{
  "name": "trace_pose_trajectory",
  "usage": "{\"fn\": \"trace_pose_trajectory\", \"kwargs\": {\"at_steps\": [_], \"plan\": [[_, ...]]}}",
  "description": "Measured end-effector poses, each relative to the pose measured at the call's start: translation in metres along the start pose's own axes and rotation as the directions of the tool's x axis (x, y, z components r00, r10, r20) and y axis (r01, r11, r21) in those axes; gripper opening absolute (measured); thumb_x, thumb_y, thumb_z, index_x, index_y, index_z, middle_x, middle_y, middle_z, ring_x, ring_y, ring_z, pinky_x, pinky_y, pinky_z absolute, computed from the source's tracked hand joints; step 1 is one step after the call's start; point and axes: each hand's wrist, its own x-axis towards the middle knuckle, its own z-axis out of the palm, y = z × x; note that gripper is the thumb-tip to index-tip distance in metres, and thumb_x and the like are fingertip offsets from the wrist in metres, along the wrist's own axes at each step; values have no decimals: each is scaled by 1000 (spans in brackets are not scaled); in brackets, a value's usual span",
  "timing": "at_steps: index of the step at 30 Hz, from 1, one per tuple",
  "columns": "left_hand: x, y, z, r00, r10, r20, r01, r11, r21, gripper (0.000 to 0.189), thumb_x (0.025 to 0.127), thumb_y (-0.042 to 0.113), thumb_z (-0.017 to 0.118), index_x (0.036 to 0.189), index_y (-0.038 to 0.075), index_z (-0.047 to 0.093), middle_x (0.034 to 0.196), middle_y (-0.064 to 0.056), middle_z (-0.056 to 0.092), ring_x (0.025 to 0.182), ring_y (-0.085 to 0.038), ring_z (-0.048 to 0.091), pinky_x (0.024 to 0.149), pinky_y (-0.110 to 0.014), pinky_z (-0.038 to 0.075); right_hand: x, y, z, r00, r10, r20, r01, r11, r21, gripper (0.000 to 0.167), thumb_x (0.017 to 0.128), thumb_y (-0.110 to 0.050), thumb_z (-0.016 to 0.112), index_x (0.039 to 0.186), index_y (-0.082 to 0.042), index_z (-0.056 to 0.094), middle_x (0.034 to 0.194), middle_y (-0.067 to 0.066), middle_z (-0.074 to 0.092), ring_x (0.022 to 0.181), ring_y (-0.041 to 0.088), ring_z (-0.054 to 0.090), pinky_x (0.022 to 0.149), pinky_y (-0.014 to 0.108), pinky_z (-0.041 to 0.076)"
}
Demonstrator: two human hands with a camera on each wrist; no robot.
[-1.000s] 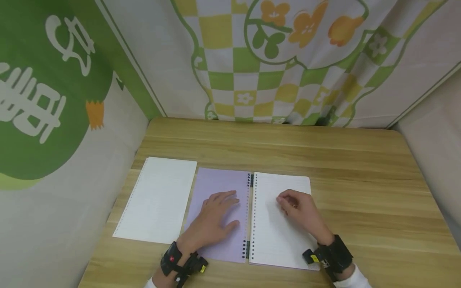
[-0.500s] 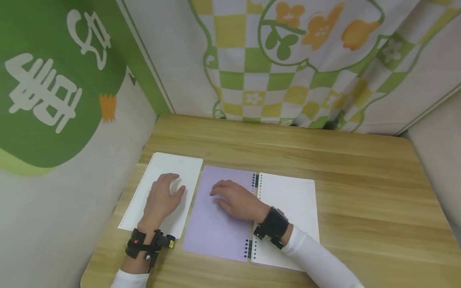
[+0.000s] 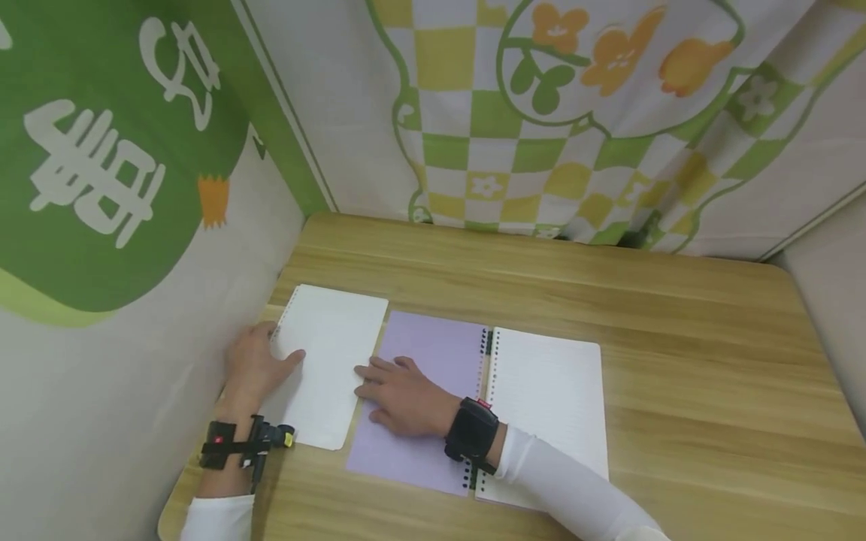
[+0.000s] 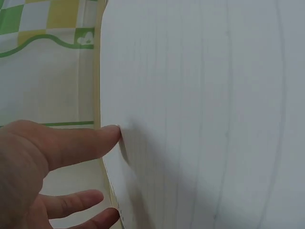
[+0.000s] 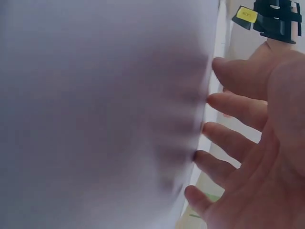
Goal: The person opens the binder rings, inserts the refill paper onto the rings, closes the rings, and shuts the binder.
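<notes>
A stack of loose lined paper (image 3: 334,353) with a punched left edge lies at the table's left. My left hand (image 3: 257,368) is at that edge, its thumb reaching over the paper and its other fingers extended beside it. In the left wrist view the thumb tip (image 4: 112,136) meets the lined sheet. My right hand (image 3: 409,398) lies across the notebook's purple cover (image 3: 433,338), fingers spread, fingertips right at the paper's right edge. The white lined pages (image 3: 548,383) of the open notebook lie right of the ring binding (image 3: 489,343), partly hidden by my right sleeve.
The wooden table (image 3: 690,376) extends to the right of the notebook. A green and white wall hanging (image 3: 88,173) stands close along the left side, near my left hand. A checked curtain (image 3: 494,150) hangs behind the far edge.
My left hand has moved from the purple cover, across the loose paper, to its left edge. My right hand has moved left from the notebook's white page to the purple cover.
</notes>
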Motion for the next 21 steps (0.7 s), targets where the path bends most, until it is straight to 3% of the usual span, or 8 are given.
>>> {"fn": "trace_pose_trajectory", "kwargs": {"at_steps": [5, 10, 14, 21], "plan": [[-2, -5, -3, 998, -55, 3, 55, 997, -56, 81, 90, 21, 84, 149, -16, 43, 137, -40, 53, 125, -57, 52, 101, -69, 47, 0, -9, -1, 1000, 13, 24, -13, 1000, -11, 44, 107, -34, 64, 150, -25, 62, 172, 2, 40, 161, 29, 32, 127, 57, 31], [-4, -14, -7, 989, -146, 34, 149, 981, -126, 59, 96, 15, 76, 142, -12, 52, 134, -38, 60, 117, -52, 60, 87, -59, 54, 0, -15, 5, 999, 10, 46, -9, 1000, -21, 45, 107, -36, 63, 151, -25, 61, 172, 1, 39, 161, 30, 32, 126, 58, 32], [1, -19, -8, 992, -123, 12, 123, 983, -138, 43, 99, 18, 73, 130, -10, 63, 121, -34, 67, 103, -45, 65, 75, -46, 53, 0, -14, 2, 999, 24, 49, -22, 998, -51, 46, 107, -38, 63, 152, -26, 60, 172, 0, 39, 161, 29, 32, 126, 57, 33], [7, -20, -11, 995, -95, -11, 92, 986, -136, 39, 98, 17, 75, 125, -10, 69, 115, -31, 68, 99, -41, 65, 69, -38, 50, 3, -9, -4, 998, 37, 55, -33, 997, -66, 47, 107, -40, 63, 153, -28, 59, 173, -2, 37, 162, 27, 30, 127, 55, 31]]}}
